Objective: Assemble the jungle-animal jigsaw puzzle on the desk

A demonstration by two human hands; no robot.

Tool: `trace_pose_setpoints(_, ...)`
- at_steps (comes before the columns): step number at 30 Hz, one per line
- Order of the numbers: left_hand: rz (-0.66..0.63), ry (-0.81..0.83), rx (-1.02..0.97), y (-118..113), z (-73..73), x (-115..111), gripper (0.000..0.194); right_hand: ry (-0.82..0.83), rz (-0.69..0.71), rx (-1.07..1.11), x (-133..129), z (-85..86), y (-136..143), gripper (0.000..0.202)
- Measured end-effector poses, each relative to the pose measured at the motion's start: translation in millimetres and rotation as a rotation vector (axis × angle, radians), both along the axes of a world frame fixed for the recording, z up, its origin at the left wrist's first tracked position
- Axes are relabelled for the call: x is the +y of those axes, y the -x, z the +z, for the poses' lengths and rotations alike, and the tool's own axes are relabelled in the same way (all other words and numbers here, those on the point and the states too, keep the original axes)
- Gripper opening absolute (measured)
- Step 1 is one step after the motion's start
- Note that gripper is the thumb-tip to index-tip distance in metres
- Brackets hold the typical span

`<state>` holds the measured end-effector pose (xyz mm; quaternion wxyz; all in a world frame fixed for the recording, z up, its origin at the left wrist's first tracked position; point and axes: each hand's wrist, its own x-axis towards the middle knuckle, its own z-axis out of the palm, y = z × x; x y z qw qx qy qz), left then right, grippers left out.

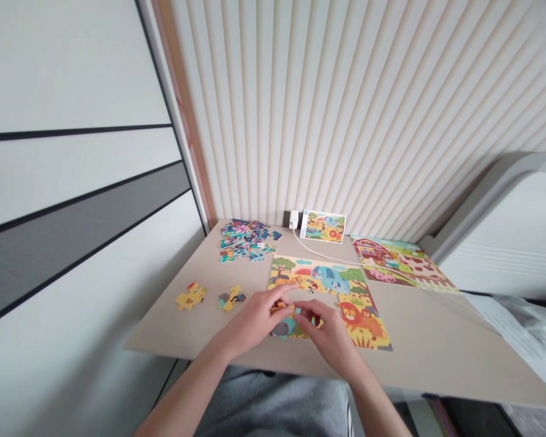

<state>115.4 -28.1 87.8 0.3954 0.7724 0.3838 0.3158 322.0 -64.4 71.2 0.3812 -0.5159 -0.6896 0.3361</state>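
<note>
My left hand [264,308] is closed, with a small yellow-orange puzzle piece [276,309] between thumb and fingers. Close beside it, my right hand [324,325] has its fingers pinched together at the same spot, touching a piece that its fingers mostly cover. Both hands hover over a partly assembled animal puzzle [331,280], which shows a blue elephant at the top and lions [361,318] at the lower right. Its lower middle is partly hidden by my hands. Loose yellow pieces [191,296] and a small multicoloured group [231,298] lie to the left.
A pile of dark, colourful puzzle pieces [248,240] lies at the back left. A reference picture card [324,226] leans against the pleated wall beside a white charger [293,219]. Its cable crosses a farm puzzle [398,262] on the right. Clear plastic [539,328] lies at the far right.
</note>
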Motion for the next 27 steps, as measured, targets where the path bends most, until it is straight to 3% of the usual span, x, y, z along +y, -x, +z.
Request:
trace_pose_setpoints(4, 0.044, -0.102, -0.02, 3, -16.0, 7, 0.047, 0.09, -0.018, 0.034, 14, -10.2, -4, 0.024)
trace_pose_setpoints(9, 0.282, -0.474, 0.22, 19, -49.9, 16, 0.033, 0.149, -0.143, 0.059, 37, -29.0, -17, 0.031)
trace_pose_setpoints(14, 0.314, -0.521, 0.318, 28, -74.8, 9, 0.022, 0.157, -0.205, 0.044, 53, -40.2, -25, 0.035)
trace_pose_setpoints(27, 0.129, -0.575, 0.508, 19, -63.7, 0, 0.037, 0.063, -0.263, -0.216, 54, -43.2, -19, 0.028)
